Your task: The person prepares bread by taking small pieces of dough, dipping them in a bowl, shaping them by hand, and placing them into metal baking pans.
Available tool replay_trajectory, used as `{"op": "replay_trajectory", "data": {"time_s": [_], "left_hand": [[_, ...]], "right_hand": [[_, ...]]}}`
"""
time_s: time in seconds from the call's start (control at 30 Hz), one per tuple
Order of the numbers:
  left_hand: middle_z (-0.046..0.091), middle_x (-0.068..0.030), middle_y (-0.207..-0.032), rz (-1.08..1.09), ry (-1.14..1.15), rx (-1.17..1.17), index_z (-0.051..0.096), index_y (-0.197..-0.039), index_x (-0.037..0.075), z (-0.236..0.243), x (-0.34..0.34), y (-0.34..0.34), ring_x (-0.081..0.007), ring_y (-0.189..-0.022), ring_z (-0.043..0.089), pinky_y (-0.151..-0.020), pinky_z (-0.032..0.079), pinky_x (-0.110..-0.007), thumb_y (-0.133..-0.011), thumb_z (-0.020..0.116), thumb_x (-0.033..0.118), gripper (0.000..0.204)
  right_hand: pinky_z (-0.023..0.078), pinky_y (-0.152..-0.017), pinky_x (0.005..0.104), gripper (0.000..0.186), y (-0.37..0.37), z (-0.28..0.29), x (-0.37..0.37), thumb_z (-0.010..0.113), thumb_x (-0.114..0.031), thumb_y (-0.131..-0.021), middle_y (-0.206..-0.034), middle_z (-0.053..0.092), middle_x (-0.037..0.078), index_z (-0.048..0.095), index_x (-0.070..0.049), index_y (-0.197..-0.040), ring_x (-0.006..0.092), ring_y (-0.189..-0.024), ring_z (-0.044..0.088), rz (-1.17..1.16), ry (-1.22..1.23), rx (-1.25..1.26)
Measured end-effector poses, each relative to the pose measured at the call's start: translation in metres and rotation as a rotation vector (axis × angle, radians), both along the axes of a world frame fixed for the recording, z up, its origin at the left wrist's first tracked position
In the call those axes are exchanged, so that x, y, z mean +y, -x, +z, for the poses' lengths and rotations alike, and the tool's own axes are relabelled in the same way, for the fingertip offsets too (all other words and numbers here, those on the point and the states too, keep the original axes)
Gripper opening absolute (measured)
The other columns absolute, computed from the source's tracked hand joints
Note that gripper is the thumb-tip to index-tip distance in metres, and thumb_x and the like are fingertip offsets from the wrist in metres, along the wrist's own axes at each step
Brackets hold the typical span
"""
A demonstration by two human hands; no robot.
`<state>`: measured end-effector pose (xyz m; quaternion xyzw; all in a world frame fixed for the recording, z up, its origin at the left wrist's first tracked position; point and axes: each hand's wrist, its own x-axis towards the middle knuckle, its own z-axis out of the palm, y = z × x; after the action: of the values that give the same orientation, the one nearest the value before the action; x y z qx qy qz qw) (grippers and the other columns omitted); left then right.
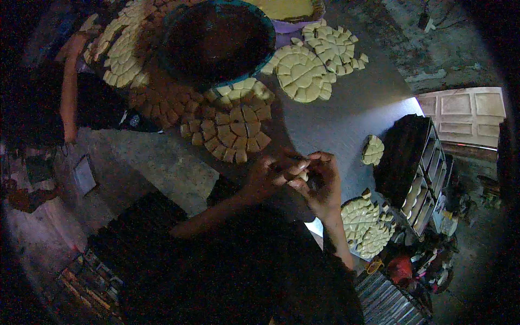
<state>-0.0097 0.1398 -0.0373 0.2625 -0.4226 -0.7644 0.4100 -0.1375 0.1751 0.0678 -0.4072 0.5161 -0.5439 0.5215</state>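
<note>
Here, this side of the tub (272,46), left hand (264,176) and right hand (320,183) pinch a small dough piece (304,175); shaping, it seems, calling next for light, even finger pressure.

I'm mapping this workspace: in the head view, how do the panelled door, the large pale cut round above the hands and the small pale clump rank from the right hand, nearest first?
From the right hand:
1. Small pale clump, right.
2. Large pale cut round, above.
3. Panelled door, far right.
</note>
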Motion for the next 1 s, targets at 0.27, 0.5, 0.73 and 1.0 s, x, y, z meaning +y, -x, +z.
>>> {"op": "replay_trajectory", "data": {"time_s": [0.27, 0.5, 0.73, 1.0], "left_hand": [[0.069, -0.0108, -0.099, 0.047, 0.002, -0.403, 0.066, -0.115, 0.004, -0.033, -0.016, -0.032, -0.018, -0.078, 0.066, -0.068, 0.053, -0.033, -0.095, 0.064, 0.027, 0.031], [0.069, -0.0139, -0.106, -0.218, 0.768, -1.048, 0.066, -0.116, 0.008, -0.052, -0.02, -0.103, -0.031, -0.087, 0.067, -0.075, 0.055, -0.042, -0.095, 0.058, 0.027, 0.029], [0.068, -0.0134, -0.11, -0.085, 0.92, -1.39, 0.068, -0.114, 0.014, -0.018, -0.055, -0.105, -0.0322, -0.089, 0.067, -0.077, 0.056, -0.045, -0.094, 0.057, 0.03, 0.028], [0.07, -0.0114, -0.101, 0.242, 0.251, -0.788, 0.067, -0.115, 0.008, 0.052, -0.011, -0.069, -0.0219, -0.089, 0.069, -0.08, 0.055, -0.034, -0.098, 0.057, 0.034, 0.033]], "right_hand": [[0.05, -0.081, 0.0314, 0.032, 0.008, -0.105, 0.023, 0.064, -0.02, -0.096, -0.097, 0.067, 0.012, 0.055, -0.002, -0.121, 0.0165, -0.092, 0.063, -0.164, -0.274, 0.333], [0.053, -0.076, 0.0394, 0.037, 0.004, -0.112, -0.051, 0.07, -0.015, -0.086, -0.104, 0.066, 0.017, 0.06, -0.003, -0.12, 0.0322, -0.088, 0.065, 0.14, -0.094, 0.832], [0.052, -0.081, 0.0426, 0.051, -0.036, -0.2, -0.149, 0.077, -0.025, -0.08, -0.108, 0.066, 0.019, 0.057, -0.001, -0.121, 0.0346, -0.096, 0.064, 0.104, -0.12, 0.894], [0.044, -0.082, 0.0285, 0.038, 0.048, -0.063, -0.055, 0.075, -0.005, -0.078, -0.096, 0.056, 0.004, 0.05, -0.008, -0.106, 0.0158, -0.089, 0.054, 0.171, 0.068, 0.258]]}}
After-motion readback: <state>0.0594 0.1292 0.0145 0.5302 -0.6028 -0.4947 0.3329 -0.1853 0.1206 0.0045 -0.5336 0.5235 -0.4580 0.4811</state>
